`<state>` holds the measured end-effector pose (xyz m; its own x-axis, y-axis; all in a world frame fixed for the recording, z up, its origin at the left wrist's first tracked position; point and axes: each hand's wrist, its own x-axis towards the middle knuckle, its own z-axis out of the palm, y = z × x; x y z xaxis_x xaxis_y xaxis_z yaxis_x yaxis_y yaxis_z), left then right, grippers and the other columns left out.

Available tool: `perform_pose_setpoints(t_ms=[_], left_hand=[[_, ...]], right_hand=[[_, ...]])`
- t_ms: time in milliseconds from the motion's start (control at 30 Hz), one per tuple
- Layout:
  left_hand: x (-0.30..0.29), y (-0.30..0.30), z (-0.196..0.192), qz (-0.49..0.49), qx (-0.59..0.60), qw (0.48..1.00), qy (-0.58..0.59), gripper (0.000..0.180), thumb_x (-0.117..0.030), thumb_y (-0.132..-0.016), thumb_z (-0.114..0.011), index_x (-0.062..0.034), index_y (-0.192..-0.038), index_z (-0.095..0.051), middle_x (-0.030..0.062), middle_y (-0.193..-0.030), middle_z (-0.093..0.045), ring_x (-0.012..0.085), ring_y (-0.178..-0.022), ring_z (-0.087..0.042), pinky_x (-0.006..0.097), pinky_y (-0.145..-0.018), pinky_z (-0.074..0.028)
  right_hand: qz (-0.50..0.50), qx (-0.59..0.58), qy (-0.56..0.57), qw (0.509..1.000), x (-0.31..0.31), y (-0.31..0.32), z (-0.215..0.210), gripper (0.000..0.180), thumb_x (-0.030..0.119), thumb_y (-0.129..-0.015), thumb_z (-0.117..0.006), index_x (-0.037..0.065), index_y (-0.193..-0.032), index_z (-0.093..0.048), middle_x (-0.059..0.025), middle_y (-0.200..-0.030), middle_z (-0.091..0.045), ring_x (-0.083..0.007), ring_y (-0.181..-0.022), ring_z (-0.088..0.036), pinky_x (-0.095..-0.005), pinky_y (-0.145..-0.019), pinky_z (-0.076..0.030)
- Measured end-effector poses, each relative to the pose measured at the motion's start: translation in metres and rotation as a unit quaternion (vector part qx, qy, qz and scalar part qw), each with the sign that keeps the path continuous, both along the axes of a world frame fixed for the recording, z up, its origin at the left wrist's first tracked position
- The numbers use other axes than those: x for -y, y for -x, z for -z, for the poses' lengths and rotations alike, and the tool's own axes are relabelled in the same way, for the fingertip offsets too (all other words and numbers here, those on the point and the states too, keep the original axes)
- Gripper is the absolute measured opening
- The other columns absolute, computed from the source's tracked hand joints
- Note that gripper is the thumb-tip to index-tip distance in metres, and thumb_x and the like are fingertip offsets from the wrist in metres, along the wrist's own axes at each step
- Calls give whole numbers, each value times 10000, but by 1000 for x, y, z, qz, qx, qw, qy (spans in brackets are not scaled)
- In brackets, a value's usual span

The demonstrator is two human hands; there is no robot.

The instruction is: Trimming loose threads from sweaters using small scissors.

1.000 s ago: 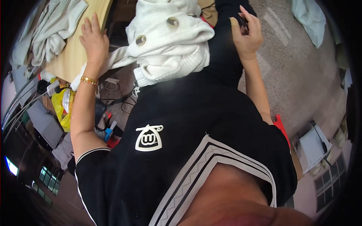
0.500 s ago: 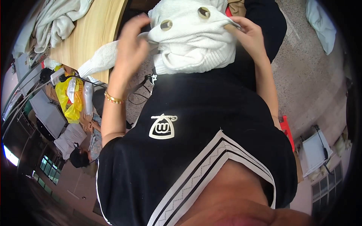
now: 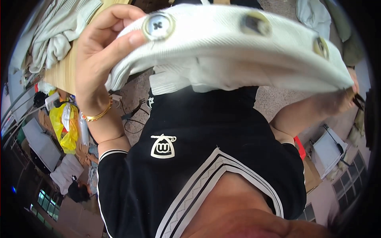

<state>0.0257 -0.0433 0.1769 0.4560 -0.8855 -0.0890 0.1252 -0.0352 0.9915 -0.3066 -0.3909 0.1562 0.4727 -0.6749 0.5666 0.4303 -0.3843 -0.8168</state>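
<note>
A white knitted cardigan (image 3: 202,37) is stretched in a raised arc in front of me, its ribbed button band turned up. My left hand (image 3: 97,53) is closed on the band's left end, thumb beside a large round button (image 3: 158,26). Two more buttons lie farther along the band: a blurred middle one (image 3: 256,23) and one near the right end (image 3: 320,47). At that right end my right hand (image 3: 348,95) grips the fabric, partly hidden and smeared. A dark narrow thing (image 3: 359,101) sticks out by its fingers; its kind is unclear. The cardigan's lower part hangs over my lap.
On the left, a wooden table (image 3: 59,75) bears another pale knitted garment (image 3: 65,33). Below it are a yellow plastic bag (image 3: 63,129) and cables. A person (image 3: 79,188) sits farther left. A white bundle (image 3: 314,16) lies on the floor at upper right.
The cardigan has come up from my lap toward me and its button band is pulled out wide. My left hand has taken hold of it; my right hand has moved far right.
</note>
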Motion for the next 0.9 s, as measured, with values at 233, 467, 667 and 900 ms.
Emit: perform_pose_setpoints(t_ms=[233, 467, 667, 900], left_hand=[[26, 3, 35, 120, 102, 982, -103, 243, -66, -932, -654, 24, -1156, -629, 19, -963, -660, 55, -881, -594, 193, -783, -460], [40, 24, 117, -82, 588, 803, -58, 151, -104, -862, -714, -69, -1008, -702, 85, -921, -652, 251, -810, -634, 342, -696, -508], [58, 57, 108, -105, 483, 865, -81, 232, -272, -827, -778, -52, -878, -727, 63, -792, -639, 235, -760, -621, 357, -668, -493], [65, 65, 105, -47, 471, 866, -165, 311, -323, -764, -818, -47, -891, -750, 63, -808, -635, 259, -794, -617, 369, -720, -502]], right_hand=[[221, -309, 109, 919, -32, 21, 40, 123, 68, -914, -709, 10, -1017, -745, -67, -961, -708, -122, -854, -634, -240, -763, -507], [165, -338, 143, 916, -66, -13, 113, 242, 49, -836, -771, 77, -1076, -755, 12, -992, -625, -26, -700, -530, -159, -565, -388], [-22, -299, 237, 924, -105, -85, 73, 412, -54, -649, -658, 20, -1051, -713, -100, -902, -626, -202, -735, -642, -282, -627, -501], [-71, -204, 262, 940, -109, -114, 122, 318, 18, -694, -711, 45, -1009, -682, -87, -864, -626, -271, -734, -641, -346, -621, -514]])
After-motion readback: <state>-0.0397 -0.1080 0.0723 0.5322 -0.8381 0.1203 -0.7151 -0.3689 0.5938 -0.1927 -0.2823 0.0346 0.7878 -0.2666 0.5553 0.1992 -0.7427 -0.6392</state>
